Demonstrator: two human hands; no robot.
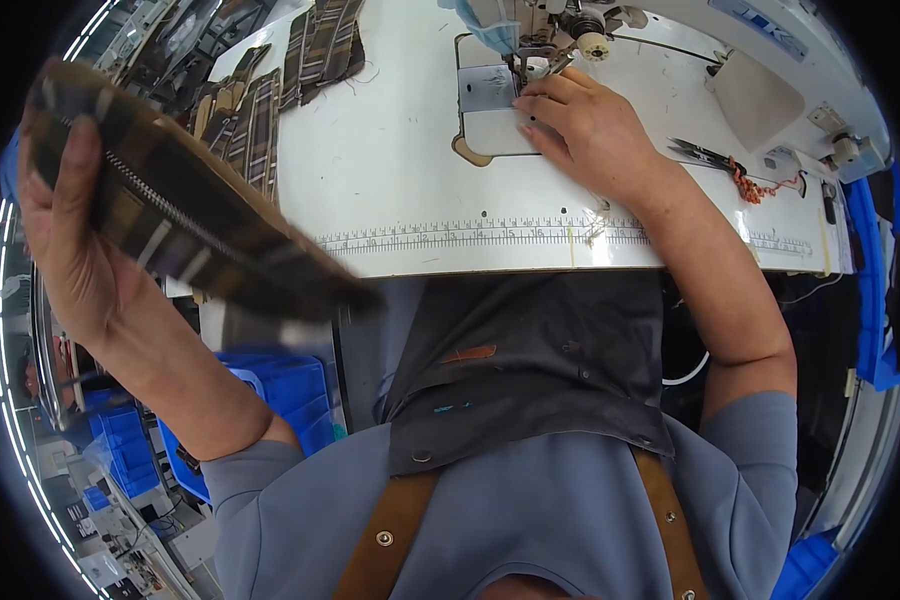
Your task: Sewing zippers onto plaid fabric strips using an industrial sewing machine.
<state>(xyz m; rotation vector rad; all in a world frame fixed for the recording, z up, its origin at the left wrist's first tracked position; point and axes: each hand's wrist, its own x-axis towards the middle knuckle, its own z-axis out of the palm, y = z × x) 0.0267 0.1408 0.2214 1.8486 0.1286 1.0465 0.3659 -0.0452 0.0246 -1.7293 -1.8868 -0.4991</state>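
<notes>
My left hand (85, 230) grips a brown plaid fabric piece with a zipper (170, 200), raised at the left over the table's front edge. My right hand (585, 135) is at the sewing machine's needle area (518, 80), its fingers slightly bent and apart on and beside the metal plate (482, 90). I see nothing held in it. Light blue material (485, 25) hangs at the machine head. Black scissors (700, 150) with an orange cord (755, 188) lie right of my right hand.
More plaid pieces (320, 50) lie at the back left of the white table (370, 170), which has a printed ruler along its front edge. Blue plastic bins (300, 395) are below at the left. Blue rails or trays (875, 300) stand beyond the table's right end.
</notes>
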